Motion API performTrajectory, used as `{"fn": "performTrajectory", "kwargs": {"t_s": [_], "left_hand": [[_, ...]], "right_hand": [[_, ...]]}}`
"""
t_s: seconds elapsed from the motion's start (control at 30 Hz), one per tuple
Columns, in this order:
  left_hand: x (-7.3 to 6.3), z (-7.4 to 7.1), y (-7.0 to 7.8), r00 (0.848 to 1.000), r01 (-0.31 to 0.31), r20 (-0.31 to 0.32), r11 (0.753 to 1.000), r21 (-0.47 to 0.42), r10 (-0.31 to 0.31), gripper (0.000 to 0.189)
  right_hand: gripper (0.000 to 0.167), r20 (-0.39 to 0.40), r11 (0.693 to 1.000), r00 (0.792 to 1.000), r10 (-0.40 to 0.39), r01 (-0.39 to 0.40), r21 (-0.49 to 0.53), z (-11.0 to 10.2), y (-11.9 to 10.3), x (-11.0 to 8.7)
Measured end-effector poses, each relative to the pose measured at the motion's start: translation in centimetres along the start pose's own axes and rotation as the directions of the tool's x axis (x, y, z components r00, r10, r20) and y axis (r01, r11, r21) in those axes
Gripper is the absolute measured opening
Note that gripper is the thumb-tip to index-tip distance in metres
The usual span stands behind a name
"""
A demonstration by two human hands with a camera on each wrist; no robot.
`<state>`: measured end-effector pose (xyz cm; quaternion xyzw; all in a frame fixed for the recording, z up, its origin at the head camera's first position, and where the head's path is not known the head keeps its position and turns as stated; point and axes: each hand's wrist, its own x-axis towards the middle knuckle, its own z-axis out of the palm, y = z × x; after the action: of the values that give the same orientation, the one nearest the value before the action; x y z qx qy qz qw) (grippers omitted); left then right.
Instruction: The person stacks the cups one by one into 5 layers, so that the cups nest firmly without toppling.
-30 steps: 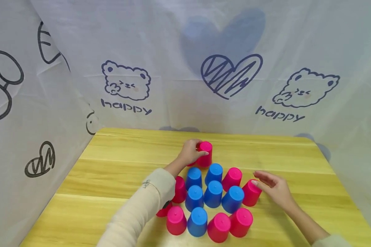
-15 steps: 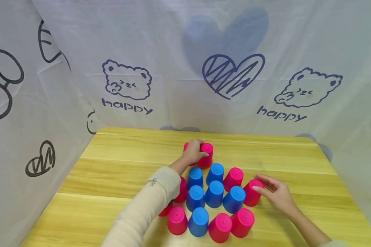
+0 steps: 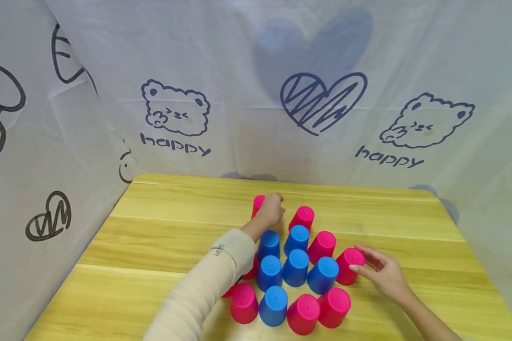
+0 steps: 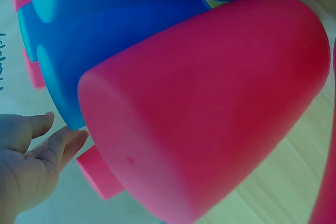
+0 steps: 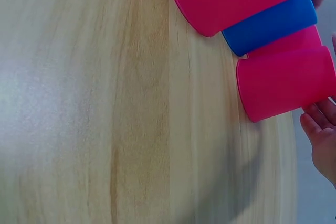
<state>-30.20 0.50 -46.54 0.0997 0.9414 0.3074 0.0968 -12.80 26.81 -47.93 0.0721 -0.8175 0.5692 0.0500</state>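
Upside-down pink and blue cups stand grouped on the wooden table. At the back, my left hand (image 3: 270, 210) is between a pink cup (image 3: 259, 202), partly hidden behind it, and another pink cup (image 3: 303, 218) to its right. In the left wrist view, my left fingers (image 4: 73, 139) are loosely bent with nothing between them. On the right side, my right hand (image 3: 381, 270) holds a pink cup (image 3: 351, 266) near its top, thumb in front and fingers behind. Blue cups (image 3: 296, 268) fill the middle of the group.
Across the front stand pink cups (image 3: 244, 304) and a blue cup (image 3: 273, 306). My left sleeve (image 3: 200, 284) covers part of the pink cups at the left. The wooden table (image 3: 145, 227) meets a white printed cloth (image 3: 239, 94) at the back and sides.
A pink cup at the back has moved to the right, and my left hand has come away from it. My right hand has stayed at its pink cup, with fingers shifting slightly.
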Motion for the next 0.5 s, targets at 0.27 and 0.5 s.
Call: {"fn": "performTrajectory", "kwargs": {"t_s": [0.27,0.5], "left_hand": [[-3.1,-2.5,1.9,0.999,-0.045,-0.005,0.999,-0.026,0.045,0.039],[-5.0,-3.6,2.6,0.995,-0.103,-0.023,0.993,-0.064,0.101,0.038]], "right_hand": [[0.047,0.009,1.000,1.000,-0.015,0.016,-0.011,0.0,0.1,-0.1],[0.047,0.009,1.000,1.000,-0.004,0.004,-0.022,0.0,0.0,-0.2]]}}
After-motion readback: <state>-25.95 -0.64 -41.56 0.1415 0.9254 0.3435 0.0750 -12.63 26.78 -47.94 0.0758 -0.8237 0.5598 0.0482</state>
